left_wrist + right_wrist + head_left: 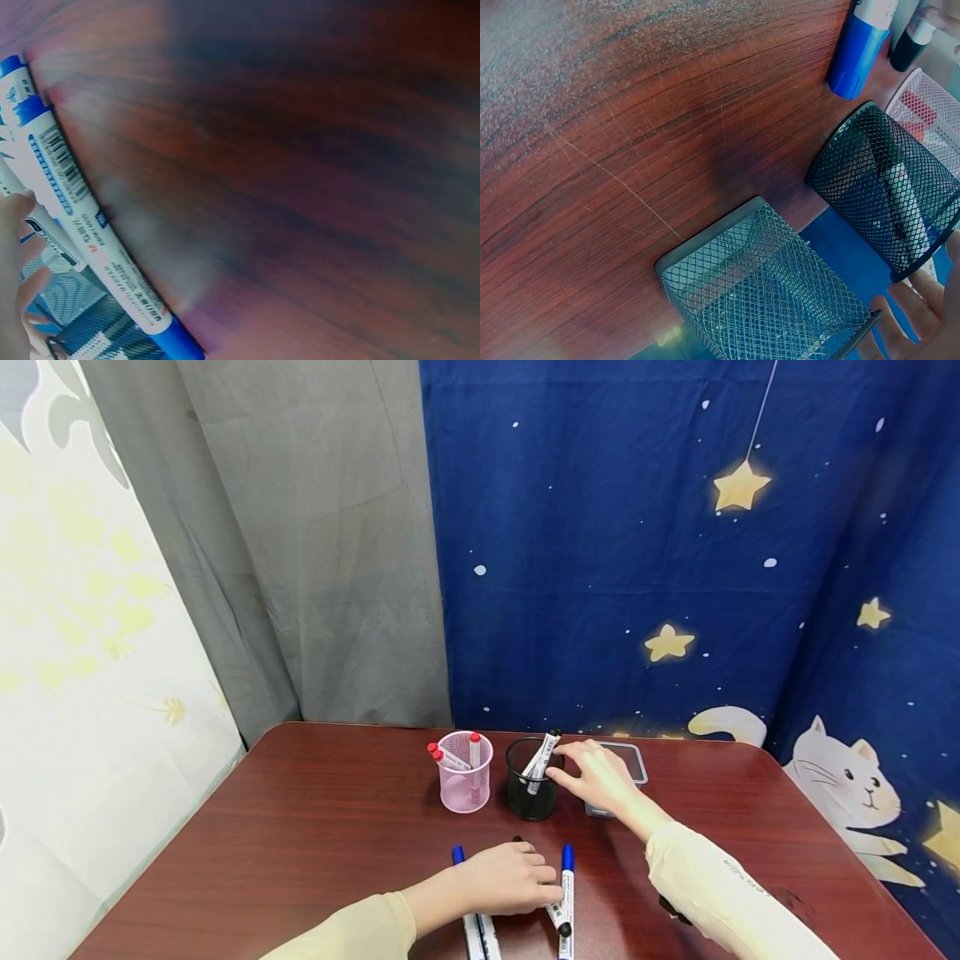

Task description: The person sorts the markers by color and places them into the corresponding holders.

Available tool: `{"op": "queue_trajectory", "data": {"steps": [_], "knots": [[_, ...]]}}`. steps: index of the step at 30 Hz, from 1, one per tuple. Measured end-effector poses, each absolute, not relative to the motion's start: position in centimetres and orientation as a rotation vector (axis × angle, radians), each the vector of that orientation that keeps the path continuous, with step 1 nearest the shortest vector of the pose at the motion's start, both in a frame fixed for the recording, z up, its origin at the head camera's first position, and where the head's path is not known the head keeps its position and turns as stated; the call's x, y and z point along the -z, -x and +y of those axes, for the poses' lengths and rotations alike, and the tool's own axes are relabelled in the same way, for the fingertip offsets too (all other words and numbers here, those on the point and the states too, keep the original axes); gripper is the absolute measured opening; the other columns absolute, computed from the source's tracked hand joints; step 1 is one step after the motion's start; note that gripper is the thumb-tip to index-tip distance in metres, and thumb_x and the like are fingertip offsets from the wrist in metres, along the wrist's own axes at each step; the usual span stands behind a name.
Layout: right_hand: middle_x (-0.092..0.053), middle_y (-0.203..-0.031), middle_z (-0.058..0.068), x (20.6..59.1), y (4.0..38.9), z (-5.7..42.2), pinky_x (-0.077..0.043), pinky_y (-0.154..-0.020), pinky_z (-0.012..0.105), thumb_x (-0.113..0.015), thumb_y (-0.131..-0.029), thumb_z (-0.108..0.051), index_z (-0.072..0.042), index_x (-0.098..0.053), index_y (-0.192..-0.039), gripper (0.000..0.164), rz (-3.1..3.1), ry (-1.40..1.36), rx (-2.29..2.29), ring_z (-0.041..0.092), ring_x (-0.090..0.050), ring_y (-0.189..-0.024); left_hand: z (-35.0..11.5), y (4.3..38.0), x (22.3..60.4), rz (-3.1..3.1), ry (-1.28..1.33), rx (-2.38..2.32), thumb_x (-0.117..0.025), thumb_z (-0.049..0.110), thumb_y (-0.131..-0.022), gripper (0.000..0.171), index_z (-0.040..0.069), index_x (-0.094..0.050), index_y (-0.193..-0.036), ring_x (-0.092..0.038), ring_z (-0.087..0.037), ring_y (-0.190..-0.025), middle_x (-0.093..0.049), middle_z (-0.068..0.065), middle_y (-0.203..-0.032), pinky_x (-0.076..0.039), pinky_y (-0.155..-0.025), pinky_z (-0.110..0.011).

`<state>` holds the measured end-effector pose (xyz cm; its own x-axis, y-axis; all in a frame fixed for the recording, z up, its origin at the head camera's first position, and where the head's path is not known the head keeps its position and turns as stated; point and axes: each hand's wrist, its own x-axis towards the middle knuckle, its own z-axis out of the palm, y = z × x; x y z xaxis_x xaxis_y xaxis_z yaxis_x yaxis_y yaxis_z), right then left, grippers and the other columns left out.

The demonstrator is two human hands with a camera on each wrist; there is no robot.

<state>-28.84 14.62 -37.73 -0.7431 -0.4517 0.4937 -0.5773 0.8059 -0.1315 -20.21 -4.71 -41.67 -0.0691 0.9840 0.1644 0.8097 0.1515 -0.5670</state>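
My left hand (506, 878) is low over the table, its curled fingers holding a black-capped marker (557, 920). In the left wrist view that white marker (56, 244) runs between thumb and fingers. Under and beside this hand lie blue-capped markers (567, 893), one more (112, 247) close by on its left side. My right hand (600, 774) is at the rim of the black mesh cup (531, 802), thumb and fingers spread apart. Black-capped white markers (545, 758) lean in that cup, right by the fingertips.
A pink mesh cup (465, 792) with several red-capped markers stands left of the black cup. Behind the right hand is a grey mesh square holder (757, 277). The brown table (337, 827) ends at grey and blue curtains.
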Motion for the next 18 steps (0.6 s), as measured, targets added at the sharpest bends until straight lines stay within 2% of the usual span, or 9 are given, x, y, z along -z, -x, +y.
{"op": "queue_trajectory", "data": {"steps": [6, 18], "knots": [[-0.062, -0.099, 0.004, 37.8, 28.9, 14.6, -0.046, -0.069, 0.040, -0.062, -0.078, -0.044, -0.013, -0.064, -0.105, 0.040, -2.539, -0.766, -0.377, 0.022, -0.055, -0.091, -4.5, 19.9, 40.8, -1.996, 1.729, -0.335, -0.049, 0.028, -0.087, 0.006, 0.025, -0.053, -0.090, -0.049, -0.004, -0.074, -0.051, 0.013, -0.080, -0.037, -0.069, -0.019], [-0.063, -0.098, 0.003, 37.8, 28.9, 14.7, -0.045, -0.073, 0.039, -0.062, -0.078, -0.042, -0.012, -0.064, -0.103, 0.039, -2.521, -0.780, -0.383, 0.022, -0.055, -0.092, -4.6, 19.4, 39.6, -2.026, 1.744, -0.108, -0.059, 0.028, -0.082, 0.012, 0.020, -0.054, -0.090, -0.048, -0.002, -0.067, -0.051, 0.012, -0.075, -0.038, -0.065, -0.016]]}}
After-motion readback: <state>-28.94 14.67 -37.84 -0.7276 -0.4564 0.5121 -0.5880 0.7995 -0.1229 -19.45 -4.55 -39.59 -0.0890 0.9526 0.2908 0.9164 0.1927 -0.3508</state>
